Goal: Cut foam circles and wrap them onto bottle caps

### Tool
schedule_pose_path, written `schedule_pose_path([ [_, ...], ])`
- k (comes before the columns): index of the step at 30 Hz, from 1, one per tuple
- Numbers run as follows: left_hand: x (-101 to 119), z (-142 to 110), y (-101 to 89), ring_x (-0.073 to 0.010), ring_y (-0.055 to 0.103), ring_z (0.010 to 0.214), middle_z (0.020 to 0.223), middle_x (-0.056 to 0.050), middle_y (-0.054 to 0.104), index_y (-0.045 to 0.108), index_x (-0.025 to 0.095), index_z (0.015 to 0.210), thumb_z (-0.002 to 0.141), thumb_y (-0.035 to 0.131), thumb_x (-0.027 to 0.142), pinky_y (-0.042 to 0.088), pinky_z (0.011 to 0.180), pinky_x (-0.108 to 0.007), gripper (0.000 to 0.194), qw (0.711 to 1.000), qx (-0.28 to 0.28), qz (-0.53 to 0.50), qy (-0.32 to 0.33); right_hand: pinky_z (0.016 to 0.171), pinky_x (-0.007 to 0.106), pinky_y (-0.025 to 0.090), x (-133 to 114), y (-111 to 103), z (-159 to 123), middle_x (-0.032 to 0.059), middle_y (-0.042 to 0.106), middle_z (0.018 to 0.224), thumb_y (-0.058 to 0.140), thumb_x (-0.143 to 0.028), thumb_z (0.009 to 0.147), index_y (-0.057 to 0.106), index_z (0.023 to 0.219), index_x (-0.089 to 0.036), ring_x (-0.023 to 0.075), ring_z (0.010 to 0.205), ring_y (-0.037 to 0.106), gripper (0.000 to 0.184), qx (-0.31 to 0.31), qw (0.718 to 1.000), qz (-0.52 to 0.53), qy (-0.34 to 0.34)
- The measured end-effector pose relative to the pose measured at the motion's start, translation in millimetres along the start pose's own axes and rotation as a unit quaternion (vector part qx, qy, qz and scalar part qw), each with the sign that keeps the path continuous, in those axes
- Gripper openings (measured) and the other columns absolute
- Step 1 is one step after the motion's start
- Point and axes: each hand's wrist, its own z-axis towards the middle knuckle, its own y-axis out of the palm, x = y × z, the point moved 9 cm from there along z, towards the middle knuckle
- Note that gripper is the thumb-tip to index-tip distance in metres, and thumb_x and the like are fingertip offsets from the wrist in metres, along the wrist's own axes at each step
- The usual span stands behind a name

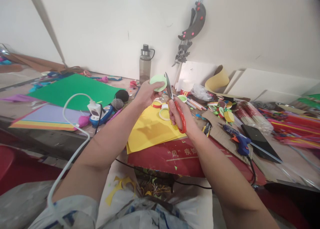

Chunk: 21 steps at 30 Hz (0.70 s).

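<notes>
My left hand (149,92) pinches a pale green paper disc (158,82) above the table. Red-handled scissors (179,111) are gripped in my right hand (183,113), their blades pointing up and standing at the disc's right edge. Whether the blades touch the paper I cannot tell. Below both hands lies a sheet of yellow paper (147,132), with a white-and-yellow paper ring (164,114) and a red-and-yellow ring (157,104) on it.
A glue gun (237,139) and a black phone (261,142) lie at the right, near bundled pipe cleaners (295,122). A water bottle (145,66) stands against the wall. Green paper (75,89) and a power strip (101,115) with a white cable are at the left.
</notes>
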Motion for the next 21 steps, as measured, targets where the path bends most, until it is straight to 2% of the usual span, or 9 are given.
schedule_pose_path([
  [8,-5.2,-3.8,6.4,-0.0055,0.055,0.049,0.067,-0.001,0.068,0.067,0.011,0.084,0.063,0.088,0.021,0.039,0.045,-0.018,0.032,0.999,-0.013,0.029,-0.023,0.042,0.028,0.037,0.3,-3.4,2.9,-0.0058,0.042,0.062,0.056,-0.083,0.089,0.046,0.089,-0.027,0.0124,0.048,0.040,0.057,0.009,0.999,-0.014,-0.034],
  [17,-1.9,-2.5,6.3,-0.0078,0.060,0.057,0.069,-0.002,0.068,0.068,0.012,0.082,0.058,0.090,0.023,0.039,0.047,-0.017,0.034,1.000,-0.025,0.015,0.002,0.042,0.024,0.036,6.3,-4.9,2.9,-0.0072,0.041,0.061,0.060,-0.079,0.090,0.050,0.092,-0.028,0.0113,0.049,0.039,0.052,0.011,1.000,-0.004,-0.017],
  [21,0.1,-4.8,7.5,-0.0057,0.055,0.053,0.067,-0.002,0.067,0.068,0.013,0.081,0.062,0.086,0.024,0.038,0.047,-0.017,0.029,0.999,-0.025,0.028,-0.006,0.041,0.023,0.037,6.6,-5.4,2.3,-0.0078,0.041,0.060,0.061,-0.078,0.090,0.050,0.093,-0.027,0.0109,0.048,0.039,0.052,0.015,1.000,-0.010,-0.014],
])
